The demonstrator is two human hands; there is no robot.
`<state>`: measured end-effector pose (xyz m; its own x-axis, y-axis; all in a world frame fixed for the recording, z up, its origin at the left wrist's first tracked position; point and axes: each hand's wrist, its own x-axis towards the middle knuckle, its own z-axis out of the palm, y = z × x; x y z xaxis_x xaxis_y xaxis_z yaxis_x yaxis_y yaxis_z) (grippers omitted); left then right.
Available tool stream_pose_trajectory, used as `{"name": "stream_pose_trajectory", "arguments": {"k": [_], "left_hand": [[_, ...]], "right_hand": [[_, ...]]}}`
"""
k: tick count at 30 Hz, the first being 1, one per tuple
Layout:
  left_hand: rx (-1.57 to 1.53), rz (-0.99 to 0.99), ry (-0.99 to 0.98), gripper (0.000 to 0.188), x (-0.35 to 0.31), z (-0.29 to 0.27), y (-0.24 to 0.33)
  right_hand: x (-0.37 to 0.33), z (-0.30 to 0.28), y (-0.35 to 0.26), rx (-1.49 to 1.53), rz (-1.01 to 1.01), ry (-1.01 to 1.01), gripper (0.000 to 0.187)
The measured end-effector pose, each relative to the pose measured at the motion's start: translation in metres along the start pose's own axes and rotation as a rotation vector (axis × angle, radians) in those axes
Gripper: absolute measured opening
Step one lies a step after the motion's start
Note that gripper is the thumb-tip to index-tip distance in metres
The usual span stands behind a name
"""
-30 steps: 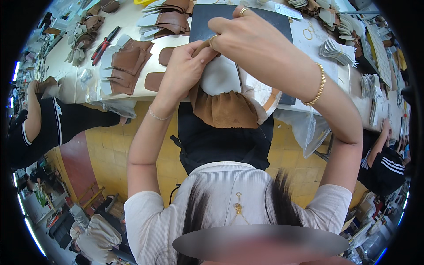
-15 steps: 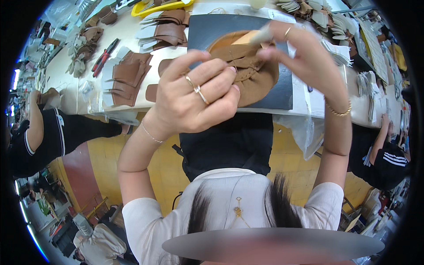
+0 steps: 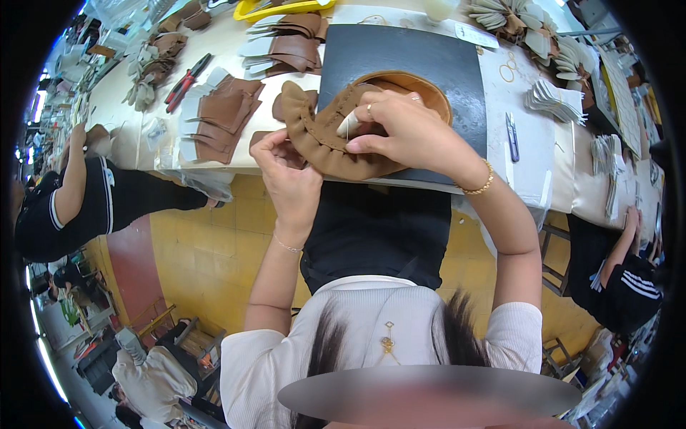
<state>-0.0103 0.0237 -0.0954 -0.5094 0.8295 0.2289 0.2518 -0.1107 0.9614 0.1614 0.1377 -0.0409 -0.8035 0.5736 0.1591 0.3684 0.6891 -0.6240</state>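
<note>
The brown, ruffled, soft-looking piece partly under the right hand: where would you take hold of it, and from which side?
Probably the upper left end of the brown, ruffled, soft-looking piece, pinched between fingers coming from the left. That gathered edge curves outward like a lip, while the right hand covers part of the middle and the left hand is near the lower left edge.

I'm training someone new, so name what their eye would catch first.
First, the ruffled brown piece under the right hand, by the left hand, partly over the dark mat. Then the red-handled pliers at left on the table and the yellow tray at the picture's top edge.
</note>
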Motion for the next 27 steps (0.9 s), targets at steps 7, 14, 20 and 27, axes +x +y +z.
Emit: {"name": "stream_pose_trajectory", "arguments": {"k": [7, 14, 20, 27], "left_hand": [[-0.642, -0.457, -0.335, 0.048, 0.009, -0.033, 0.016], [-0.367, -0.524, -0.533, 0.025, 0.003, -0.032, 0.011], [-0.603, -0.636, -0.358, 0.037, 0.003, -0.013, 0.017], [-0.585, -0.636, -0.457, 0.039, 0.003, 0.0, 0.011]], "right_hand": [[0.002, 0.021, 0.006, 0.325, 0.118, 0.071, 0.021], [-0.021, 0.018, 0.003, 0.488, 0.039, 0.154, 0.019], [-0.015, 0.015, -0.007, 0.568, 0.109, 0.354, 0.02], [-0.032, 0.041, -0.002, 0.373, 0.158, 0.299, 0.021]]}}
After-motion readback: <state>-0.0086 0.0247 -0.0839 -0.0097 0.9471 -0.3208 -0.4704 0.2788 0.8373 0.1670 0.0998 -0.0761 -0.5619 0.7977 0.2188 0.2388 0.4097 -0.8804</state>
